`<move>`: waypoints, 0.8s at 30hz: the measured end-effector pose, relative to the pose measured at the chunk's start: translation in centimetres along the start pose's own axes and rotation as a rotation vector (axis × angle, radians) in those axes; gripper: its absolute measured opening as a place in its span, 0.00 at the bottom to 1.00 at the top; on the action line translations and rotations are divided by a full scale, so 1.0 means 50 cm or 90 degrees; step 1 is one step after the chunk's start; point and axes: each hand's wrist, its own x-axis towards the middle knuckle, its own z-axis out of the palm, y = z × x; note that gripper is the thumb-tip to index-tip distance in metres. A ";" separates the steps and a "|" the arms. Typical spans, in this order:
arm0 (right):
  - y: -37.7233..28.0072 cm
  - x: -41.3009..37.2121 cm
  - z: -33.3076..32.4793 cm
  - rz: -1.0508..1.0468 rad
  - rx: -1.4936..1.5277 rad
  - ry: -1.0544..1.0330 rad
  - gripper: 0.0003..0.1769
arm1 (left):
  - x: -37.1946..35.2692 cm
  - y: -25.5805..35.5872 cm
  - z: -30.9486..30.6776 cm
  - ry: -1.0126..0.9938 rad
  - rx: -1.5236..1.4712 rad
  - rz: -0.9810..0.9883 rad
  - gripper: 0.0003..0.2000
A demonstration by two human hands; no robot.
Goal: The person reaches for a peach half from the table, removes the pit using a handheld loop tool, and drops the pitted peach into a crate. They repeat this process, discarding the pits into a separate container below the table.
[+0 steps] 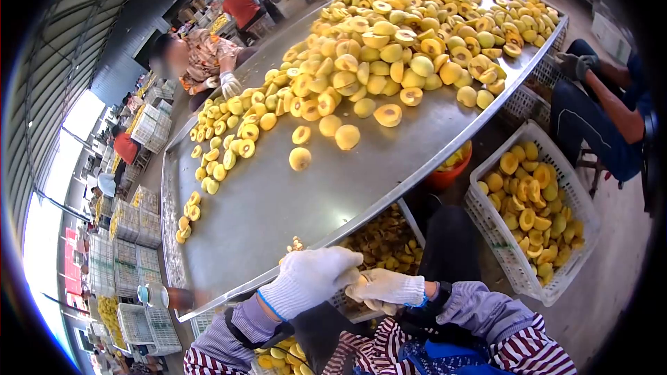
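Note:
My left hand (309,279), in a white knit glove, is closed just past the near edge of the metal table (313,198). Against its fingertips is my right hand (385,289), also gloved, its fingers curled. A bit of yellow-orange shows between the two, too small to make out. Beneath them stands a crate of brownish pits and scraps (389,239). Yellow halved fruit (389,48) is heaped over the far part of the table, with loose halves (300,159) nearer. A few small pits (295,244) lie beside my left hand.
At right stands a white crate of fruit halves (479,198), near an orange bucket (448,175). A jar (154,296) is at the table's left corner. A gloved co-worker (208,59) sits across the table; another person (611,97) sits at right. Crates are stacked at left.

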 end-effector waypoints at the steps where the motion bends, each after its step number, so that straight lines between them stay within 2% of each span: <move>1: 0.003 0.012 -0.009 -0.057 0.050 0.007 0.16 | 0.016 0.006 -0.019 0.000 0.003 0.011 0.14; 3: -0.011 0.019 -0.032 0.000 -0.075 0.027 0.16 | 0.043 -0.001 -0.046 -0.012 -0.020 0.073 0.18; 4: -0.023 0.021 -0.043 0.029 -0.141 0.037 0.17 | 0.058 -0.001 -0.061 -0.073 -0.019 0.044 0.18; 6: -0.033 0.014 -0.055 -0.011 -0.133 0.046 0.16 | 0.097 0.002 -0.104 -0.192 -0.011 -0.013 0.19; 9: -0.045 0.004 -0.077 0.009 -0.094 0.033 0.13 | 0.163 -0.028 -0.176 -0.065 0.035 0.050 0.22; 10: -0.044 0.002 -0.089 -0.009 -0.053 0.029 0.16 | 0.196 -0.040 -0.199 -0.035 0.061 0.063 0.23; 13: -0.048 0.004 -0.114 -0.007 0.020 0.036 0.16 | 0.312 -0.053 -0.244 0.028 0.148 0.042 0.23; 19: -0.042 0.015 -0.123 -0.024 0.052 0.058 0.15 | 0.593 -0.080 -0.199 0.194 0.190 0.211 0.26; 22: -0.044 0.028 -0.137 -0.022 0.050 0.041 0.15 | 0.742 -0.088 -0.167 0.374 0.287 0.283 0.30; 23: 0.005 0.072 -0.146 -0.089 0.000 0.040 0.16 | 0.791 -0.095 -0.162 0.387 0.284 0.266 0.31; 24: -0.050 -0.001 -0.118 -0.160 0.114 0.071 0.11 | 0.835 -0.097 -0.162 0.399 0.278 0.250 0.32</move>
